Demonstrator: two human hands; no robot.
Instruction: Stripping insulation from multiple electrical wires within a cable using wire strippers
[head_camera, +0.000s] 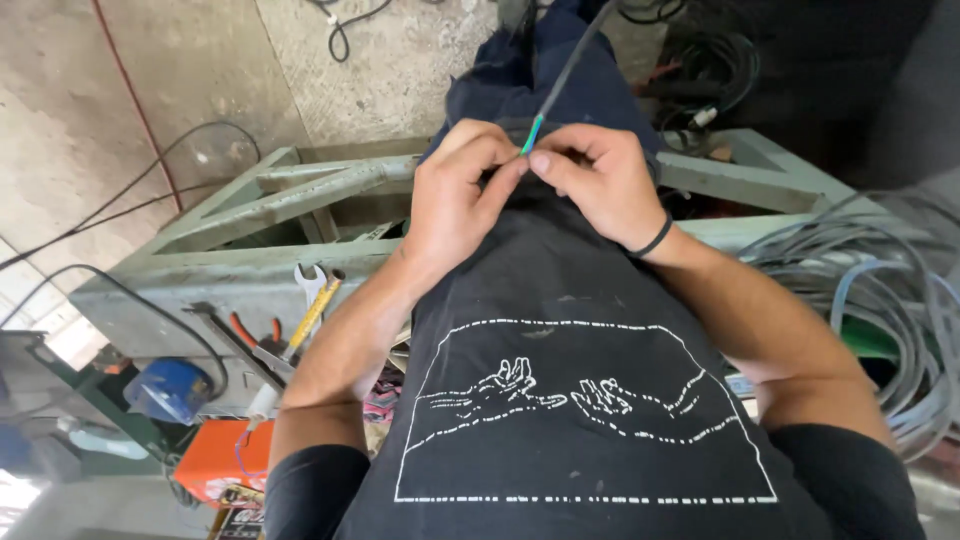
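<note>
While both thumbs and forefingers pinch it at chest height | my left hand (455, 190) and right hand (600, 180) grip the black cable (572, 65) beside its green stripped tip (531, 135) | light, springy, probably slick-jacketed.

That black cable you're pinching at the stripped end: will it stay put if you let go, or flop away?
The black cable looks thin and bends in a soft curve, so it is probably floppy rather than stiff. Both the left hand and right hand pinch near its green inner wire; released, it would likely sag onto the lap. It seems light for its length.
</note>
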